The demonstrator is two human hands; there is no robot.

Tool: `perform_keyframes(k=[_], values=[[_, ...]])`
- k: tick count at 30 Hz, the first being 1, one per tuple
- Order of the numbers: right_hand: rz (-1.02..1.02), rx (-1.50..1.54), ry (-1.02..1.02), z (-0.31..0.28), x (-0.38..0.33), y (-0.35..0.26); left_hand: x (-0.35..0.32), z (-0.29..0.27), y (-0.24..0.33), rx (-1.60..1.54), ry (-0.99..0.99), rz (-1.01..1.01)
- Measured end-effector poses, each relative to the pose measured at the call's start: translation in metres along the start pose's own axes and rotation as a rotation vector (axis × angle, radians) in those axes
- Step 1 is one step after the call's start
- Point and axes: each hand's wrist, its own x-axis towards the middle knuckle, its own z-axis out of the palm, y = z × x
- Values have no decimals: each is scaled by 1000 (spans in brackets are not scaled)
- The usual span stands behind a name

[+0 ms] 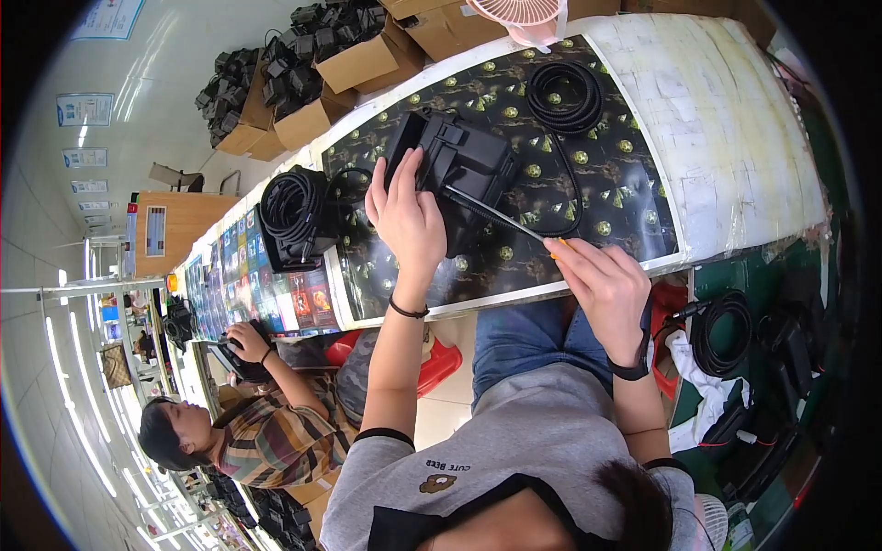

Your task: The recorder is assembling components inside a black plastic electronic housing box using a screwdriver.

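While the left hand point(404, 216) lies with fingers extended on the near left part of the black box point(478, 151), the right hand point(602, 280) grips a screwdriver point(524, 228) by its yellow handle, the shaft slanting toward the box. Because the left thumb and the screwdriver's tip are hard to make out, I cannot tell whether the left hand grips; a pink fan point(519, 14) is cut off above. Past the dark mat point(634, 220), the white surface point(717, 138) stretches away rightward.
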Motion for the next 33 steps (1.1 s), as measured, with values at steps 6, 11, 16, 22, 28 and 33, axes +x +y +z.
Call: perform_keyframes(k=[6, 11, 16, 22, 28, 33], values=[[-60, -20, 9, 2, 0, -3, 3, 0, -2, -5, 1, -3], [137, 435, -209, 8, 7, -1, 9, -3, -11, -34, -12, 27], [529, 942, -572, 5, 22, 10, 11, -3, -14, -53, -25, -3], [140, 410, -261, -11, 13, -25, 7, -1, -9, -108, 49, -118], [74, 102, -242, 3, -6, -39, 9, -2, -11, -119, 27, -52], [-38, -72, -164, 8, -11, -40, 9, -1, -14, -77, 10, -14]])
